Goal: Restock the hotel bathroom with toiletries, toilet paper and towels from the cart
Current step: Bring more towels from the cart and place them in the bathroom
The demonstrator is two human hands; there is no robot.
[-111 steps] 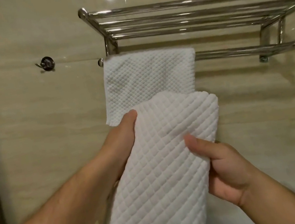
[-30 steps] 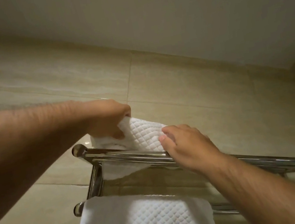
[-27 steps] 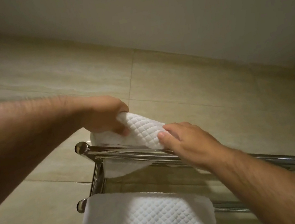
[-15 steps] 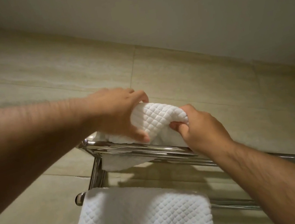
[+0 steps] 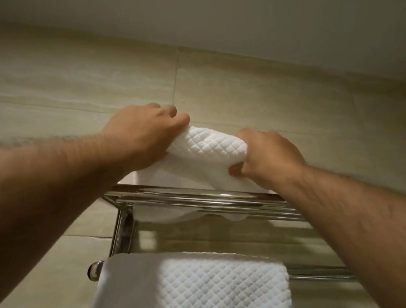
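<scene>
**Hands bunch the towel up on the rack**

Since half a second ago, both hands have pulled the folded white towel (image 5: 209, 147) up higher. Its bottom part lies on the shiny top shelf of the towel rack (image 5: 204, 198). The left hand (image 5: 144, 134) grips its left end. The right hand (image 5: 265, 159) pinches its right end. Another white towel (image 5: 207, 294) hangs over the lower bar (image 5: 320, 273). The beige tile wall (image 5: 49, 86) meets a pale ceiling (image 5: 252, 9).

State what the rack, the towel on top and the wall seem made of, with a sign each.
Rack: likely polished steel or chrome; mirror-like reflections. Towel on top: white cloth, probably cotton; diamond weave, soft folds. Wall: glossy stone-look tile; grout lines, glare.
</scene>
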